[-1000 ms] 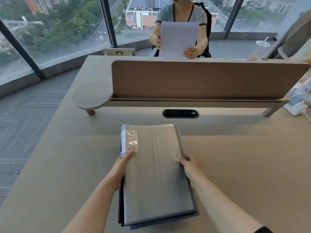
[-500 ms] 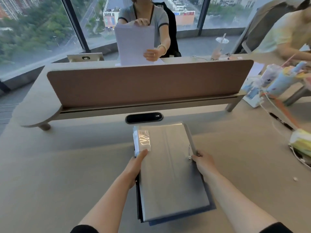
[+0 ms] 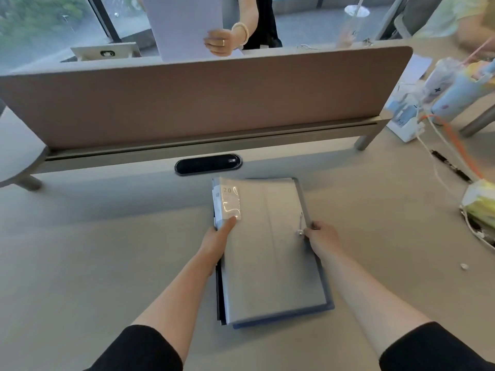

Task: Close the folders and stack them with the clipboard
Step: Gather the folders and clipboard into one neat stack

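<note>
A stack of closed folders (image 3: 270, 253) lies on the beige desk (image 3: 93, 250) in front of me. The top one is grey, with a clear label pocket (image 3: 230, 202) at its far left corner and a string clasp on its right side. A blue folder edge (image 3: 281, 318) and a dark edge show beneath it. My left hand (image 3: 218, 241) grips the stack's left edge, thumb on top by the pocket. My right hand (image 3: 320, 236) holds the right edge beside the clasp. I cannot pick out the clipboard in the stack.
A brown divider screen (image 3: 203, 100) crosses the desk just behind the stack, with a black cable port (image 3: 207, 164) below it. Bottles, cables, a pen (image 3: 450, 166) and a yellow packet (image 3: 479, 207) crowd the right side. A person opposite holds a sheet of paper (image 3: 187, 25).
My view has swung right and tilted down. Both hands keep the same grip on the stack's sides, and the stack stays where it was on the desk.
</note>
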{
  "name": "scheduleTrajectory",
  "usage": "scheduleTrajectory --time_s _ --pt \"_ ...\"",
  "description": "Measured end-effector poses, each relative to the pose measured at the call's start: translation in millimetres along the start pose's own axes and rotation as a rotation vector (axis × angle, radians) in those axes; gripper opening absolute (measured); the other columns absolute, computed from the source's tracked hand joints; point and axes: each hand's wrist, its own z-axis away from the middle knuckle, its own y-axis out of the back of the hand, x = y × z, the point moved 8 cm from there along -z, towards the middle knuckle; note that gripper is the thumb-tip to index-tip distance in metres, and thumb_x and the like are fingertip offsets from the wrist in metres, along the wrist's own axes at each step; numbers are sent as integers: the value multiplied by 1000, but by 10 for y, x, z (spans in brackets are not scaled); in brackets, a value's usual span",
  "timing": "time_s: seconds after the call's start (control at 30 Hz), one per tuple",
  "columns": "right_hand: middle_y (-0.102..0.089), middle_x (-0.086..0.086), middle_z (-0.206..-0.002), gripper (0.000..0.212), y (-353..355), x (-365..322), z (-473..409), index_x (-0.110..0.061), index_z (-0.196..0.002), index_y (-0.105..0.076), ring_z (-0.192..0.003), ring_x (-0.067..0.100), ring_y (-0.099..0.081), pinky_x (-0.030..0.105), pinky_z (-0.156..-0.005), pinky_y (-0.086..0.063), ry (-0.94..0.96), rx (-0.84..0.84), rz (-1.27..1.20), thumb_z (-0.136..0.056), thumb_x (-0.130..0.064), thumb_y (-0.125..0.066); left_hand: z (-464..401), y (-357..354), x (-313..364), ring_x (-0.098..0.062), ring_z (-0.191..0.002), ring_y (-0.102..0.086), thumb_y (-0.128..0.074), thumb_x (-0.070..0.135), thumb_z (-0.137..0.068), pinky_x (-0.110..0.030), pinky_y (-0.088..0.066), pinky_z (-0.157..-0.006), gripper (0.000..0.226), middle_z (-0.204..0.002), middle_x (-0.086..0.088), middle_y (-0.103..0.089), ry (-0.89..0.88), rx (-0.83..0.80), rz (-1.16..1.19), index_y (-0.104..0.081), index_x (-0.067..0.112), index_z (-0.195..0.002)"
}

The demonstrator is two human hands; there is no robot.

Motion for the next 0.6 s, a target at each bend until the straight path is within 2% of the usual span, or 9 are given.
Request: scheduleTrajectory --time_s 0.1,0.2,0.33,0.37,0.43,0.5,0.6 --pt "-56 5 -68 8 -33 25 -35 -3 -78 -64 -64 23 -48 31 -55 -32 -12 -25 46 -81 -6 -58 -3 -21 9 -23 -97 -72 -61 74 -52 -40 -58 -87 93 -111 -3 -73 11 31 -7 -58 18 -126" --pt "-61 8 -71 12 -61 62 -78 1 -83 -66 -67 23 -51 32 -58 -35 -28 -26 73 -80 -8 -58 1 -15 53 -23 -98 -70 -60 75 -50 -34 -54 -73 97 -115 -3 -70 17 61 -30 -56 17 -127" --pt "-58 9 -69 8 -65 41 -85 -2 -77 -64 -66 24 -49 32 -57 -33 -20 0 85 -79 -8 -59 -59 11 39 -22 -98 -68 -62 66 -77 -30 -47 -63 74 -119 -5 -67 33 92 -70 -54 15 -130" --pt "-58 9 -70 8 -68 37 -86 -2 -78 -64 -66 24 -49 32 -57 -33 -15 1 86 -79 -8 -59 -78 18 24 -23 -99 -67 -62 66 -77 -31 -49 -66 74 -120 -5 -66 36 95 -75 -53 15 -130" --pt "-59 7 -72 10 -75 35 -75 -2 -81 -66 -67 24 -50 31 -56 -33 -10 4 79 -80 -8 -58 -121 47 -8 -25 -105 -66 -61 76 -64 -38 -55 -84 90 -124 -4 -63 39 108 -82 -53 18 -132" --pt "-60 5 -73 9 -76 33 -58 -6 -81 -67 -68 25 -51 30 -53 -33 -2 8 75 -80 -8 -59 -184 94 -66 -26 -110 -64 -59 82 -54 -46 -51 -98 102 -126 -3 -61 40 130 -100 -53 20 -135" --pt "-61 4 -73 7 -75 -9 -21 -12 -78 -66 -69 24 -52 26 -52 -34 31 21 78 -80 -7 -61 -193 118 -73 -27 -112 -63 -59 83 -54 -48 -50 -101 104 -127 -3 -60 32 134 -126 -52 19 -135"
